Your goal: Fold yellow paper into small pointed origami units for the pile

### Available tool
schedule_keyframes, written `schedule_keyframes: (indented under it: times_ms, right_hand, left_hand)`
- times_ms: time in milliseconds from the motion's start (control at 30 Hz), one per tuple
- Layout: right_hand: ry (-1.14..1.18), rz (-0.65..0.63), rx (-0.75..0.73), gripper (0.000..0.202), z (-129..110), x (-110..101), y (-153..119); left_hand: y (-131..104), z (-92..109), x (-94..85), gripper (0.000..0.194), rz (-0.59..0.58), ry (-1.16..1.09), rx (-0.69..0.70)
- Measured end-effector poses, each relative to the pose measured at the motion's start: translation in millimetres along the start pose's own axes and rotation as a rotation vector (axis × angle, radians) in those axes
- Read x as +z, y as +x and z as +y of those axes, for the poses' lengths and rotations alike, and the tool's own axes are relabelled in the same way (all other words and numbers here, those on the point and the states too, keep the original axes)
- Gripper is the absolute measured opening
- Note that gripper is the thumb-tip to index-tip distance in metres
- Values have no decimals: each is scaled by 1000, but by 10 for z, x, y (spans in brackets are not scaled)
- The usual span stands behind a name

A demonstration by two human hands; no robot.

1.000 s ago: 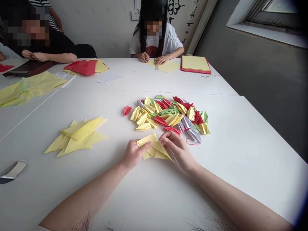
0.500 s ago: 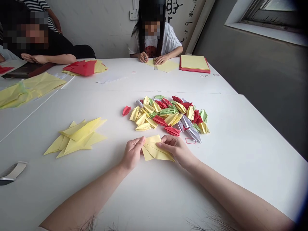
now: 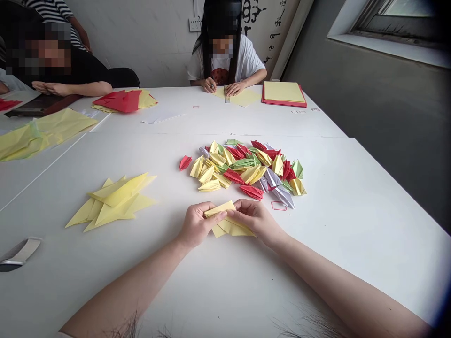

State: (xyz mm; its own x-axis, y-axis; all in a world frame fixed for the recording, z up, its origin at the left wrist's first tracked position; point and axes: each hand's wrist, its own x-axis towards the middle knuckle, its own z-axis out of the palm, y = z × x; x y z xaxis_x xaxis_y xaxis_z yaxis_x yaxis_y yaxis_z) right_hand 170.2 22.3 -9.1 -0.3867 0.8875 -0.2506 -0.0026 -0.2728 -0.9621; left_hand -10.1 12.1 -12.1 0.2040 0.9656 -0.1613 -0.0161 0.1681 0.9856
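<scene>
Left hand (image 3: 197, 224) and right hand (image 3: 255, 219) come together at the near middle, both grasping one piece of yellow paper (image 3: 234, 229). Each pinches it with the thumb on top and the fingers bent around behind, partly hidden; the thumb tips lie close together at a narrow fold along the paper's far edge.

Beneath them spreads the white table (image 3: 218, 291), which carries everything else. Just beyond the hands sits a broad heap of folded pieces (image 3: 232, 164), yellow, red, green and pale violet, some lying across others. Creased yellow sheets (image 3: 56, 126) sprawl at the far left, while pointed yellow papers (image 3: 112, 202) overlap to the left of the hands. At the far right, a square stack (image 3: 284, 91) shows yellow over red. One small red piece (image 3: 185, 162) lies alone, just left of the heap.
</scene>
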Motion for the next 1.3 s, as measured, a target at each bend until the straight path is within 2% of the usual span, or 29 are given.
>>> schedule_keyframes:
  times_ms: [200, 300, 400, 467, 533, 633, 700, 733, 800, 900, 1067, 1133, 1300]
  right_hand:
    - [-118, -38, 9, 40, -88, -62, 28]
    - [-128, -17, -71, 37, -107, -106, 51]
    - [-219, 66, -149, 51, -69, -150, 56]
    - [-294, 139, -155, 55, -38, -175, 50]
    - [-340, 196, -144, 47, -22, -192, 43]
    - [-403, 192, -106, 29, -32, -195, 36]
    - [-462, 181, -95, 20, -50, -187, 32]
    - [-493, 186, -99, 18, -60, -184, 27]
    - [-539, 218, -118, 18, -86, -187, 7]
    - [-574, 251, -125, 22, -141, -213, -51]
    - [-669, 26, -72, 23, -201, -209, -134]
    - [-690, 17, -57, 21, -187, -174, -131]
    - [-609, 25, 176, 34, -160, -88, -100]
  left_hand:
    - [4, 38, -19, 32, -65, -36, -50]
    - [14, 1, -18, 34, 22, -29, -23]
    - [24, -68, -19, 36, 137, 85, 31]
    - [21, -95, -21, 36, 150, 225, 57]
    - [-2, -92, -13, 34, 170, 453, 143]
    - [-101, -65, 45, 43, 181, 952, 419]
    - [-210, -75, 111, 49, 85, 1224, 574]
    - [-271, -95, 146, 56, 19, 1311, 607]
    - [-390, -157, 207, 76, -44, 1428, 605]
    - [-503, -247, 253, 89, -59, 1521, 573]
    - [-515, -264, 254, 95, -62, 1567, 546]
    - [-507, -253, 251, 98, -66, 1577, 547]
    - [-514, -248, 236, 106, -99, 1574, 552]
